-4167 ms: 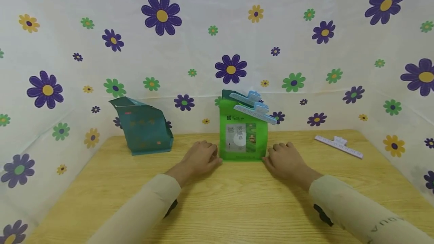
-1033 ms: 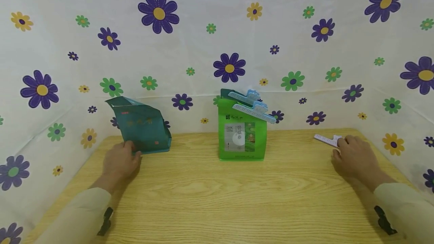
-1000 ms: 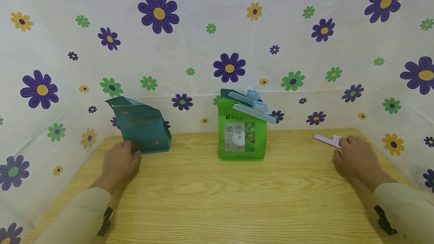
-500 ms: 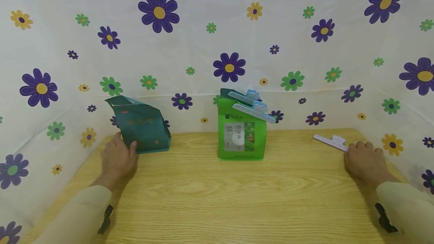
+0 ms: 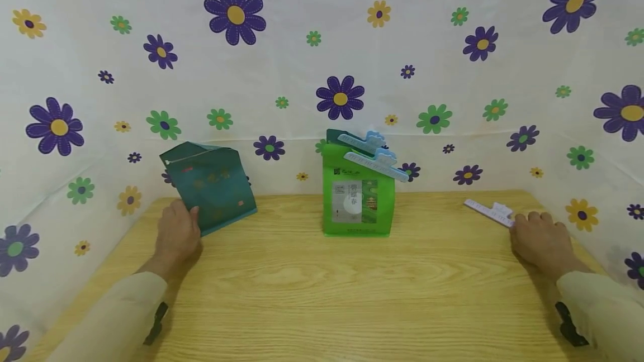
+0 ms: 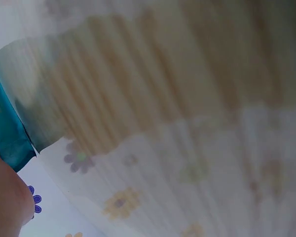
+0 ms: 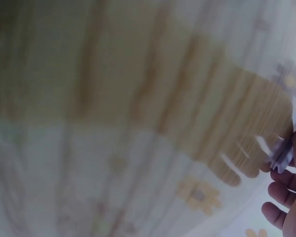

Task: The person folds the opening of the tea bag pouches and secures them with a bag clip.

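Observation:
A dark teal tea bag [image 5: 216, 186] leans at the table's left, its lower right edge raised. My left hand [image 5: 177, 233] grips its lower left side, thumb on the front face and the other fingers mostly hidden behind. The left wrist view catches only a strip of the teal tea bag [image 6: 7, 131] beside the hand. At the right, a pale lilac bag clip [image 5: 485, 211] lies slanted. My right hand [image 5: 543, 242] holds its near right end, which the fingers cover. In the right wrist view the clip [image 7: 283, 158] shows against the fingers [image 7: 281, 195].
A bright green tea bag [image 5: 359, 200] stands upright mid-table, a light blue clip [image 5: 377, 165] across its top. Behind it is a second dark green bag [image 5: 334, 136] with another blue clip [image 5: 363, 141]. Flowered cloth [image 5: 282, 60] surrounds the wooden table [image 5: 322, 289] at back and sides.
From the middle bag, both hands have moved outward, left to the teal bag and right to the lilac clip. The teal bag has just tilted, its right side rising.

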